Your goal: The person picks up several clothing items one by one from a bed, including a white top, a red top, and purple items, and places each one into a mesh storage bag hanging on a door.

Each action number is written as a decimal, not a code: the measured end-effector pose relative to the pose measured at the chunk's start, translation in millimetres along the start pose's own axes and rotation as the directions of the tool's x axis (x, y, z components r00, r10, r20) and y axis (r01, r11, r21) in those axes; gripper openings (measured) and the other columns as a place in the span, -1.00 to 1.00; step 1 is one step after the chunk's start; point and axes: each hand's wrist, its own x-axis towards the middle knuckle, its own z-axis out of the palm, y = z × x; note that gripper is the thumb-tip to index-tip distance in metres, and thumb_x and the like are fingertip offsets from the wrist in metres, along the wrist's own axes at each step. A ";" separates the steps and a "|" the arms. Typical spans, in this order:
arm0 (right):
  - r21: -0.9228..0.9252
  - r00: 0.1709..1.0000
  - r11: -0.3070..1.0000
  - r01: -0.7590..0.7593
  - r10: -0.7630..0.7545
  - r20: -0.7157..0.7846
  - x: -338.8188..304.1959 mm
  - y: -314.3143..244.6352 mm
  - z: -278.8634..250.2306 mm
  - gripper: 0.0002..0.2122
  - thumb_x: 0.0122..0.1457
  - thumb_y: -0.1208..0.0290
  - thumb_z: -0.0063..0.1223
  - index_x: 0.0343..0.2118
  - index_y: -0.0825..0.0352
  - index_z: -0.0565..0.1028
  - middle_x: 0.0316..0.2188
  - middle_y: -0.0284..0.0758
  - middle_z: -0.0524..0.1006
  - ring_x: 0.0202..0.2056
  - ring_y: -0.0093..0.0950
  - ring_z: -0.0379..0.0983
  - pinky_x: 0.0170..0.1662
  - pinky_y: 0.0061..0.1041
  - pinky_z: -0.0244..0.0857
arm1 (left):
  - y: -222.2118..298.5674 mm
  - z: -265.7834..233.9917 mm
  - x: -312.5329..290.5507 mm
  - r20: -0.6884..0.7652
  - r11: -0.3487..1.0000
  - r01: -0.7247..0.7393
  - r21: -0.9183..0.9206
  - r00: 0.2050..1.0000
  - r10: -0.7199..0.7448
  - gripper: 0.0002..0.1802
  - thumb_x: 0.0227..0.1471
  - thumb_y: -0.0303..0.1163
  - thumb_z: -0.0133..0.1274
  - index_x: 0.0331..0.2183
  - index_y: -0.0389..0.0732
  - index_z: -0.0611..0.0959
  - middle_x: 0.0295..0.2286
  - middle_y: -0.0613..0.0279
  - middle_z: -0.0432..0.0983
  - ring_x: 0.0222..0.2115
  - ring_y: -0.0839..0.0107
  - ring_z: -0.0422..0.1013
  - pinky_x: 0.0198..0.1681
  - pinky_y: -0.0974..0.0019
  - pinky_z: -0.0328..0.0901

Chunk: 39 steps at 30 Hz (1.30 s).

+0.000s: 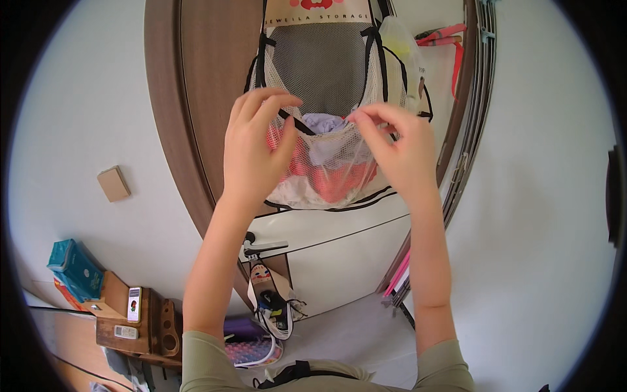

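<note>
A mesh storage bag with black trim hangs in front of me. Pale lilac cloth and red cloth show in its bulging lower pocket, with something whitish lower down. At the left of the pocket's opening is my left hand, its thumb and fingers curved but apart around the black trim; whether they touch it I cannot tell. My right hand has thumb and forefinger pinched together at the right part of the rim, on what looks like the mesh edge.
Behind the bag stands a door with a handle. A second hanging bag and a basket are below. A wooden cabinet at lower left carries a phone and a remote. A folded red umbrella hangs upper right.
</note>
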 end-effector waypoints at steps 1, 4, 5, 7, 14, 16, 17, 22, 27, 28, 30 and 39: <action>0.051 0.999 0.998 -0.044 0.045 -0.016 -7.3 4.5 1.8 -0.88 0.05 0.47 -0.01 -0.43 0.40 0.52 -0.51 -0.37 0.54 -0.50 -0.63 0.40 -0.41 -0.67 0.24 | 1.7 1.4 -6.1 0.008 0.997 0.047 -0.064 0.999 -0.047 -0.81 -0.19 -0.58 -0.01 -0.40 -0.23 0.55 -0.34 0.21 0.44 -0.25 0.21 0.34 -0.16 0.26 0.23; 0.188 0.996 0.978 -0.088 0.089 0.005 -28.0 16.7 7.3 -0.88 0.08 0.48 -0.04 -0.41 0.41 0.51 -0.50 -0.40 0.53 -0.48 -0.67 0.39 -0.38 -0.67 0.25 | 8.4 5.2 -31.0 0.090 0.918 0.214 -0.335 0.977 -0.195 -0.77 -0.21 -0.63 -0.03 -0.37 -0.27 0.53 -0.31 0.17 0.45 -0.22 0.25 0.35 -0.11 0.31 0.19; 0.238 0.992 0.963 -0.123 0.124 0.010 -34.1 19.2 9.8 -0.89 0.06 0.49 -0.02 -0.41 0.41 0.51 -0.52 -0.38 0.53 -0.49 -0.65 0.40 -0.40 -0.67 0.25 | 13.8 6.2 -39.5 0.120 0.890 0.264 -0.372 0.964 -0.236 -0.76 -0.22 -0.63 -0.03 -0.36 -0.28 0.52 -0.31 0.17 0.45 -0.22 0.26 0.35 -0.11 0.31 0.19; 0.321 0.980 0.927 -0.195 0.195 0.032 -45.9 22.8 13.8 -0.90 0.03 0.51 0.02 -0.41 0.40 0.51 -0.55 -0.35 0.52 -0.52 -0.62 0.43 -0.43 -0.67 0.26 | 26.1 11.8 -55.1 0.182 0.814 0.368 -0.450 0.930 -0.319 -0.74 -0.22 -0.64 -0.04 -0.34 -0.28 0.51 -0.30 0.16 0.44 -0.21 0.28 0.34 -0.10 0.32 0.18; 0.488 0.943 0.807 -0.333 0.283 0.175 -82.7 34.3 35.8 -0.85 0.08 0.54 -0.06 -0.30 0.42 0.49 -0.41 -0.39 0.52 -0.41 -0.66 0.41 -0.29 -0.69 0.27 | 42.7 17.4 -93.7 0.237 0.735 0.561 -0.380 0.828 -0.509 -0.67 -0.17 -0.63 -0.05 -0.24 -0.24 0.49 -0.25 0.22 0.42 -0.17 0.35 0.32 -0.09 0.33 0.19; 0.523 0.943 0.785 -0.331 0.289 0.162 -93.7 42.6 47.5 -0.84 0.06 0.52 -0.03 -0.28 0.37 0.50 -0.42 -0.35 0.53 -0.43 -0.63 0.43 -0.35 -0.67 0.28 | 46.9 23.2 -103.7 0.232 0.681 0.614 -0.398 0.786 -0.573 -0.66 -0.16 -0.63 -0.05 -0.23 -0.23 0.49 -0.23 0.24 0.41 -0.16 0.37 0.32 -0.09 0.34 0.19; 0.542 0.943 0.773 -0.330 0.292 0.157 -98.8 45.8 53.5 -0.83 0.04 0.51 -0.01 -0.28 0.35 0.50 -0.43 -0.33 0.53 -0.44 -0.61 0.45 -0.37 -0.66 0.29 | 48.7 25.6 -109.0 0.228 0.653 0.639 -0.406 0.763 -0.604 -0.66 -0.15 -0.63 -0.05 -0.22 -0.22 0.49 -0.22 0.25 0.40 -0.15 0.38 0.32 -0.09 0.34 0.19; 0.599 0.914 0.691 -0.406 0.312 0.260 -120.8 47.9 78.0 -0.77 0.04 0.50 0.00 -0.19 0.31 0.47 -0.39 -0.35 0.52 -0.44 -0.62 0.44 -0.37 -0.66 0.29 | 49.6 22.1 -140.0 0.243 0.605 0.748 -0.273 0.662 -0.709 -0.67 -0.09 -0.65 -0.08 -0.18 -0.29 0.45 -0.19 0.23 0.38 -0.11 0.42 0.30 -0.05 0.34 0.21; 0.619 0.868 0.611 -0.494 0.310 0.387 -140.9 41.4 92.0 -0.76 0.04 0.50 -0.01 -0.18 0.29 0.46 -0.39 -0.35 0.52 -0.45 -0.64 0.42 -0.37 -0.67 0.28 | 47.6 10.1 -173.3 0.199 0.518 0.815 -0.259 0.570 -0.797 -0.68 -0.05 -0.62 -0.07 -0.17 -0.30 0.44 -0.17 0.21 0.39 -0.14 0.40 0.33 -0.11 0.36 0.24; 0.618 0.861 0.602 -0.505 0.305 0.406 -145.2 40.3 94.8 -0.76 0.04 0.51 -0.01 -0.18 0.30 0.46 -0.40 -0.35 0.52 -0.46 -0.64 0.42 -0.37 -0.67 0.27 | 47.5 7.9 -179.5 0.196 0.499 0.826 -0.263 0.552 -0.810 -0.68 -0.05 -0.62 -0.07 -0.17 -0.30 0.44 -0.17 0.21 0.39 -0.15 0.40 0.34 -0.12 0.37 0.25; 0.616 0.844 0.582 -0.530 0.290 0.452 -153.5 36.6 101.0 -0.76 0.05 0.51 -0.01 -0.18 0.30 0.46 -0.40 -0.36 0.51 -0.46 -0.65 0.42 -0.37 -0.67 0.27 | 49.2 1.7 -189.9 0.180 0.458 0.848 -0.266 0.511 -0.841 -0.69 -0.05 -0.62 -0.07 -0.17 -0.32 0.43 -0.17 0.20 0.39 -0.16 0.41 0.35 -0.16 0.39 0.27; 0.612 0.748 0.461 -0.643 0.207 0.630 -200.5 -15.8 134.3 -0.79 0.07 0.49 -0.03 -0.20 0.31 0.46 -0.43 -0.36 0.51 -0.45 -0.64 0.42 -0.38 -0.67 0.26 | 72.8 -64.6 -227.5 0.037 0.373 0.909 -0.187 0.386 -0.922 -0.75 -0.05 -0.61 -0.06 -0.23 -0.32 0.47 -0.24 0.22 0.45 -0.24 0.46 0.40 -0.15 0.39 0.27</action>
